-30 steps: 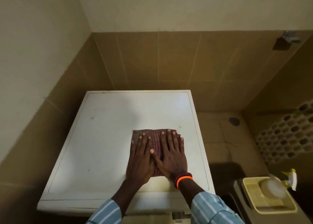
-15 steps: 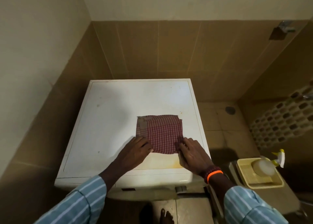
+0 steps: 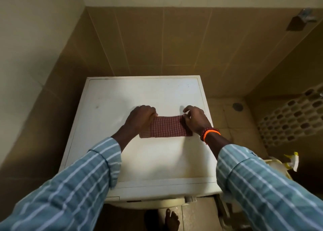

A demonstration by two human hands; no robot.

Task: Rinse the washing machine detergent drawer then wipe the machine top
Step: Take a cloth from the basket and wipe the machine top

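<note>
Tan tiles cover the corner walls behind a white washing machine, whose flat top fills the middle of the head view. On that top, a little right of centre, lies a red-and-white checked cloth, folded into a wide, short band with its near edge flat on the surface. The left hand is closed around the cloth's left end, fingers curled over the fold. The right hand pinches the right end, thumb and fingers gathered on the far corner, with an orange bracelet and dark beads at the wrist. Both sleeves are blue-grey with pale stripes and reach in from the bottom corners. The machine top shows faint yellowish staining towards its near edge and a few dark specks near the back. Below the front lip, a bare foot stands on the tiled floor. To the right of the machine, a round floor drain sits in the tiles, and a pale perforated basket stands further right. A yellow-and-white spray nozzle shows at the right edge, partly hidden behind the right sleeve.
</note>
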